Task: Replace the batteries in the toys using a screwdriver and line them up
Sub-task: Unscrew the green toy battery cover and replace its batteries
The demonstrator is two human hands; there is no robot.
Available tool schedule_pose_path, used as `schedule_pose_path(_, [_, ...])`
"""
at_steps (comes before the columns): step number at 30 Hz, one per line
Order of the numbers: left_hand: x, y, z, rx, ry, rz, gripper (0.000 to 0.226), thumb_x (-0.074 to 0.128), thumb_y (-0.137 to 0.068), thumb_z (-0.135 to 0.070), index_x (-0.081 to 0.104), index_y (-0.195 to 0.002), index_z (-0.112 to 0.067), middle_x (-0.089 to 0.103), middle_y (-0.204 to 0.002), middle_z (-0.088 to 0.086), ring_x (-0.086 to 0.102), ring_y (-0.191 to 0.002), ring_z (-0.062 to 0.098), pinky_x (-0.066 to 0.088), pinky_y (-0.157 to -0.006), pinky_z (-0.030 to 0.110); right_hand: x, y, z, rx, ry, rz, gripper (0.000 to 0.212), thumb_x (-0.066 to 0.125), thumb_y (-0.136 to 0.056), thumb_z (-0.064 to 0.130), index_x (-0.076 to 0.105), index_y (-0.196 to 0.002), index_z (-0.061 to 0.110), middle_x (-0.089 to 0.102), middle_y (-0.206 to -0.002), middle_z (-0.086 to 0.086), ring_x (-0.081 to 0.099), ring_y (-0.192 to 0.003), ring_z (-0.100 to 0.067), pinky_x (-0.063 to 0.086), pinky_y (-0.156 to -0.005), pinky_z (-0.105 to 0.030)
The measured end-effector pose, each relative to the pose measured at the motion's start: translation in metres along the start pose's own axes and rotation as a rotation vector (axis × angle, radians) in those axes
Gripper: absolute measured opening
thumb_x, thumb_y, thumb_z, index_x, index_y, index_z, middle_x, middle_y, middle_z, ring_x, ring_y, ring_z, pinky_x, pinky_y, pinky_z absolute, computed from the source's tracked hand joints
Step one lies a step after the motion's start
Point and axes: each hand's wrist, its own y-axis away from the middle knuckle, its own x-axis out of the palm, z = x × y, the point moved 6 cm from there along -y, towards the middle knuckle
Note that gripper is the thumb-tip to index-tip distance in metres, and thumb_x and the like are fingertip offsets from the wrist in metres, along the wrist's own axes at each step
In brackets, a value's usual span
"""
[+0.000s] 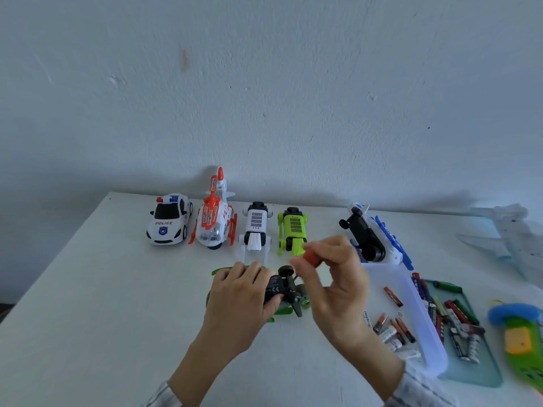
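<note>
My left hand [239, 292] grips a green toy [283, 292] turned belly-up on the white table [88, 304], its black underside with a CE mark facing me. My right hand [335, 277] pinches the red handle of a screwdriver [311, 257] just above that toy; the shaft is hidden behind my fingers. Along the back stand a police car [169, 220], an orange-white helicopter [214, 221], a white robot toy [255, 227] and a lime-green robot toy [292, 229]. A blue-white toy [373, 236] lies upside down to their right.
A clear plastic box [411, 292] at right holds several batteries [395, 330]. A green-tinted lid [476, 371] beside it carries more batteries and a green-handled tool [448, 287]. A pale plane toy [505, 233] and a green-blue toy [520, 336] sit at far right.
</note>
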Motion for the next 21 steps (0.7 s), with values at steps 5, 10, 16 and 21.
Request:
schedule_pose_path(5, [0.003, -0.003, 0.002, -0.012, -0.008, 0.014, 0.038, 0.039, -0.084, -0.049, 0.065, -0.092, -0.022, 0.059, -0.08, -0.007, 0.054, -0.069, 0.02, 0.045, -0.061, 0.034, -0.026, 0.004, -0.023, 0.309, -0.245, -0.23, 0.025, 0.053, -0.091, 0.009, 0.056, -0.095, 0.034, 0.064, -0.091, -0.011, 0.064, -0.069, -0.031, 0.055, -0.061, -0.039])
schedule_pose_path(10, [0.002, -0.001, 0.0, -0.006, -0.018, 0.022, 0.038, 0.038, -0.084, -0.05, 0.064, -0.092, -0.023, 0.059, -0.08, -0.007, 0.055, -0.069, 0.019, 0.045, -0.06, 0.034, -0.021, -0.022, -0.042, 0.499, -0.266, -0.071, 0.032, 0.048, -0.093, -0.005, 0.059, -0.087, 0.024, 0.062, -0.079, -0.006, 0.063, -0.067, -0.031, 0.056, -0.064, -0.039])
schedule_pose_path(16, [0.001, 0.0, 0.0, 0.002, -0.02, 0.017, 0.039, 0.038, -0.083, -0.051, 0.064, -0.09, -0.022, 0.06, -0.079, -0.007, 0.055, -0.069, 0.018, 0.046, -0.06, 0.033, 0.005, -0.045, -0.031, 0.562, -0.153, 0.158, 0.019, 0.073, -0.076, 0.011, 0.058, -0.085, 0.013, 0.061, -0.067, 0.007, 0.058, -0.053, -0.016, 0.052, -0.058, -0.043])
schedule_pose_path(21, [0.001, -0.001, -0.001, 0.006, -0.019, 0.016, 0.042, 0.038, -0.082, -0.052, 0.065, -0.09, -0.021, 0.06, -0.079, -0.007, 0.055, -0.069, 0.017, 0.046, -0.06, 0.032, 0.02, -0.043, -0.019, 0.486, -0.203, 0.3, 0.031, 0.055, -0.085, -0.014, 0.06, -0.087, 0.017, 0.063, -0.081, -0.015, 0.056, -0.058, -0.037, 0.055, -0.066, -0.047])
